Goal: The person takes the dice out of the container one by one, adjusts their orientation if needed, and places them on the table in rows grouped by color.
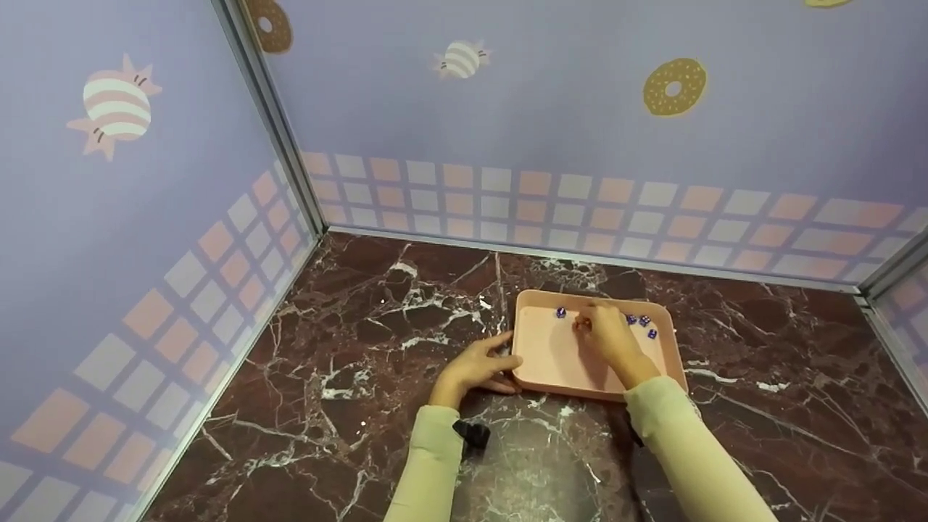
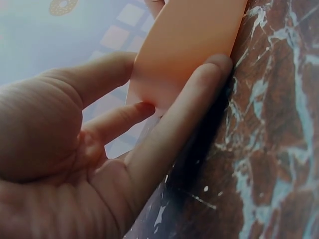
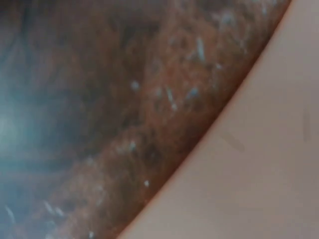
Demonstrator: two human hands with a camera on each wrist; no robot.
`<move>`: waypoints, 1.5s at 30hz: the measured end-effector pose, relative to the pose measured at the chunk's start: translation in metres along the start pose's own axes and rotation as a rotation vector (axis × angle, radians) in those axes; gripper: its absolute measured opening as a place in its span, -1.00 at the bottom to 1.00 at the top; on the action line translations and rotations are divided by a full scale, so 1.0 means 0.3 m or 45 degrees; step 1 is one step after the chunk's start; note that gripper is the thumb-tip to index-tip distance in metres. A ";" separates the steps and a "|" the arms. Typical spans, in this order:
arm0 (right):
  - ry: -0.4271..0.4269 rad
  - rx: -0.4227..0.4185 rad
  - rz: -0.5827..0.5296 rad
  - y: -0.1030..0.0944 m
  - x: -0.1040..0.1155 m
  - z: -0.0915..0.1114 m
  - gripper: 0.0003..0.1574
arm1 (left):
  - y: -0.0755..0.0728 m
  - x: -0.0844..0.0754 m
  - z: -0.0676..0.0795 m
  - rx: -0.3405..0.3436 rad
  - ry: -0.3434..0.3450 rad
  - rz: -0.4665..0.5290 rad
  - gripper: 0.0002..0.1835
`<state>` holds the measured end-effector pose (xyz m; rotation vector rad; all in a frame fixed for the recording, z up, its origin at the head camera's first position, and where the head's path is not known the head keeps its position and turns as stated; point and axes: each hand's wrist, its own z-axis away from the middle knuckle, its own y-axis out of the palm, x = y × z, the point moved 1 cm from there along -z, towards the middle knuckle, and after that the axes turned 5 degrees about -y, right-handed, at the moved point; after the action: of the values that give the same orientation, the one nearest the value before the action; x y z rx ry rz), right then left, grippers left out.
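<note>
A shallow pink tray (image 1: pixel 544 348) lies on the dark marble-patterned surface. My left hand (image 1: pixel 478 366) grips its left side, thumb at the rim and other fingers against the outer wall; the left wrist view shows the fingers spread along the tray wall (image 2: pixel 184 45). Inside, my right hand (image 1: pixel 605 333) hovers with curled fingers pointing down and left. I cannot tell whether its fingertips pinch anything. One purple die (image 1: pixel 561 312) sits left of that hand near the back wall. Several more purple dice, including one die (image 1: pixel 652 334), lie on its right.
Dark red marble with white veins (image 1: pixel 406 348) surrounds the tray. Behind stands a lilac wall (image 1: pixel 551 109) with sweets and doughnut prints, and another panel (image 1: pixel 109 217) rises at the left. The right wrist view is blurred, showing the marble surface (image 3: pixel 124 99) beside bare skin.
</note>
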<state>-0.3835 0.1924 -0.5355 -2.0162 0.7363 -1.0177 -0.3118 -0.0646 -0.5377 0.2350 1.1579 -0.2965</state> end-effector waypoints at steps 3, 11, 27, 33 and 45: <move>0.014 0.041 0.014 -0.009 0.005 0.004 -0.85 | 0.008 0.010 0.000 -0.001 0.005 0.024 -0.20; -0.044 0.151 -0.093 -0.019 0.050 0.027 -0.87 | 0.007 0.011 0.009 -0.017 0.026 0.030 -0.22; -0.362 0.038 -0.342 -0.091 0.270 0.136 -0.81 | 0.012 0.017 0.015 0.015 0.044 -0.031 -0.27; -0.454 0.104 -0.366 -0.058 0.349 0.218 -0.64 | 0.001 0.029 0.032 0.010 0.054 -0.024 -0.28; -0.458 0.458 -0.226 -0.018 0.365 0.307 -0.84 | 0.005 0.028 0.027 -0.003 0.077 -0.005 -0.28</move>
<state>-0.2483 0.1465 -0.5232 -1.8925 0.1703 -0.7851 -0.3010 -0.0669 -0.5423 0.2411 1.2189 -0.2928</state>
